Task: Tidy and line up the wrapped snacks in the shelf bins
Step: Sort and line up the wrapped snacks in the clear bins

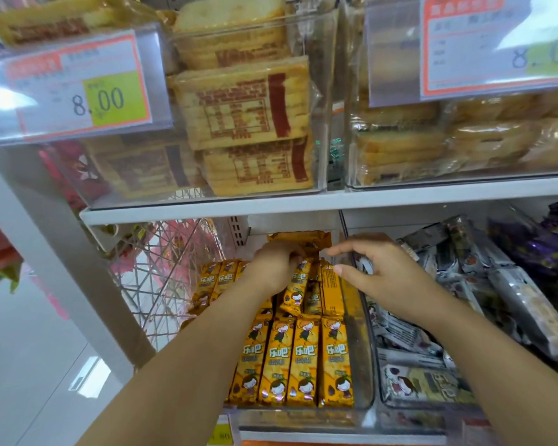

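The yellow snack packs (290,358) fill a clear bin (360,349) on the lower shelf, with a neat row of four standing at its six o'clock end. At the twelve o'clock end the left hand (271,263) curls its fingers round a crosswise pack (303,239). The right hand (384,273) hovers over the bin's three o'clock wall, fingers spread and holding nothing. Silver-wrapped snacks (432,333) lie at three o'clock, and bread packs (245,117) are stacked above.
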`<state>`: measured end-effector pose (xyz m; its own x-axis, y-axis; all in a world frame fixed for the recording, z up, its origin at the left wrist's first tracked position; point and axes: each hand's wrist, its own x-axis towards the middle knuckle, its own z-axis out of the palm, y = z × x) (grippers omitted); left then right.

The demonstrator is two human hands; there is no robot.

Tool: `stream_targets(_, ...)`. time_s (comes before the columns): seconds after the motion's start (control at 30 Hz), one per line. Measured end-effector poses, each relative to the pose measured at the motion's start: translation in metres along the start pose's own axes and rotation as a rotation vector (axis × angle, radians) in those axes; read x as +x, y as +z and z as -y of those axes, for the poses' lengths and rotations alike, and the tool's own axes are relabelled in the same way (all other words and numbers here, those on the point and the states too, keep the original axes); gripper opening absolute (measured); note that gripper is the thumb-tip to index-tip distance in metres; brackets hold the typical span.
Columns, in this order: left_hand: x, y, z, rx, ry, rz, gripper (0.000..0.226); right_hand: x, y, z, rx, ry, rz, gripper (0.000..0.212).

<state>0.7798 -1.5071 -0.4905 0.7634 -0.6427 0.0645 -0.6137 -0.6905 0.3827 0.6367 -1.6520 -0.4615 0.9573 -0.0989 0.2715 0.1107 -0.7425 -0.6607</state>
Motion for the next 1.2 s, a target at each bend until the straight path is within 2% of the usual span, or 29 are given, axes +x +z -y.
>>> stream_targets(0.2, 0.007, 0.01, -0.008, 0.014, -0.109, -0.068, 0.028, 0.001, 0.001, 0.001, -0.008, -0.005, -0.003, 0.026)
stream_targets(0.33, 0.008, 0.014, -0.006, 0.028, -0.097, -0.083, 0.027, 0.001, 0.001, 0.0, -0.015, -0.003, -0.003, 0.026)
stream_targets(0.47, 0.005, 0.011, -0.001, -0.001, -0.076, -0.192, 0.026, 0.0, 0.001, 0.001, -0.014, -0.002, -0.003, 0.025)
stream_targets(0.7, -0.007, 0.014, 0.001, 0.078, -0.019, -0.096, 0.026, 0.0, 0.001, 0.001, -0.01, 0.003, 0.0, 0.025)
stream_targets(0.9, -0.03, -0.009, 0.001, 0.162, 0.084, 0.318, 0.042, 0.001, 0.001, 0.0, -0.012, 0.0, 0.0, 0.025)
stream_targets(1.07, -0.035, -0.01, 0.008, 0.315, 0.136, 0.296, 0.038, 0.0, 0.001, 0.001, -0.016, 0.004, -0.001, 0.026)
stream_targets(1.2, -0.028, -0.015, -0.001, 0.342, 0.122, 0.366, 0.032, -0.001, 0.002, 0.002, -0.004, 0.009, 0.004, 0.025)
